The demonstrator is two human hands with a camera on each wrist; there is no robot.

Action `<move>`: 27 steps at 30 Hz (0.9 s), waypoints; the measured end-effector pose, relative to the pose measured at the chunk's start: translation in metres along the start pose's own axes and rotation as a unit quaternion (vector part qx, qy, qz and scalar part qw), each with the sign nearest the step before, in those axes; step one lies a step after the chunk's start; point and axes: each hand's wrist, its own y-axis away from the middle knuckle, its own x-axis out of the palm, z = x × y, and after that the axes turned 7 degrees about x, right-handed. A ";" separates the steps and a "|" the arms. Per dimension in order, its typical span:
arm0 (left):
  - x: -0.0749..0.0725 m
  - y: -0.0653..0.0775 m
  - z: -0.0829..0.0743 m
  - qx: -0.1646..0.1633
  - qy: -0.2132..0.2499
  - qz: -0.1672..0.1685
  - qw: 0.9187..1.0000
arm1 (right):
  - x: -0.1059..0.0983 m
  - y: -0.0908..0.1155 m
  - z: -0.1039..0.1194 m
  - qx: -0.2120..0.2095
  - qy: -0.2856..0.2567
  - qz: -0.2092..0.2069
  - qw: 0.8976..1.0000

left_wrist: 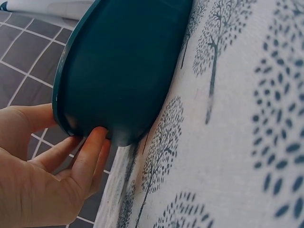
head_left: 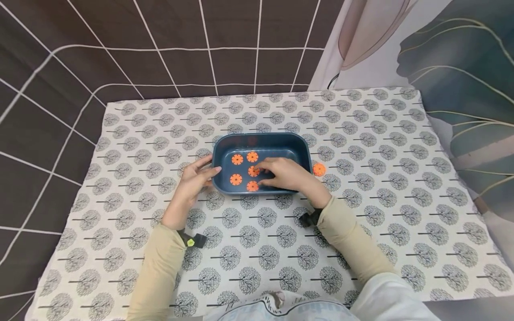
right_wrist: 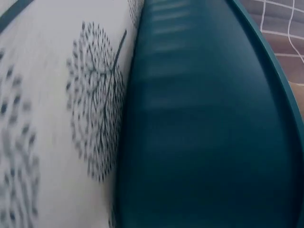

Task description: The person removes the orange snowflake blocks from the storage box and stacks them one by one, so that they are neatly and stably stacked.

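A dark blue rectangular bin [head_left: 277, 141] with rounded corners stands on the cloth in the head view. My left hand [head_left: 194, 178] grips its left end, thumb over the rim and fingers along the outside; the left wrist view shows the fingertips [left_wrist: 97, 135] against the outer wall. Inside the bin, several orange notched plastic discs [head_left: 236, 179] lie flat on the floor. My right hand [head_left: 287, 173] reaches in over the near wall. Its fingertips touch one orange disc [head_left: 252, 171], with the thumb apart, close to a lower disc [head_left: 252, 186]. The right wrist view shows only the bin's outer wall and cloth.
More orange discs [head_left: 319, 169] lie on the cloth against the bin's right end. A white tablecloth printed with grey trees [head_left: 249, 236] covers the table. Behind it rises a dark wall covering with a white grid [head_left: 233, 67], and a patterned curtain [head_left: 462, 89] hangs at the right.
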 end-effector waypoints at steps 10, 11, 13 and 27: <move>0.001 0.000 0.001 -0.003 -0.001 -0.002 1.000 | 0.009 -0.009 0.009 0.003 0.004 0.069 0.998; 0.001 0.000 0.001 -0.002 -0.002 -0.001 1.000 | 0.009 -0.010 0.010 0.003 0.008 0.073 0.997; 0.000 0.000 0.000 -0.002 -0.002 -0.001 1.000 | 0.009 -0.011 0.010 0.001 0.012 0.081 0.997; 0.000 0.000 -0.001 -0.002 -0.003 0.000 1.000 | 0.010 -0.020 0.014 0.009 0.021 0.111 0.994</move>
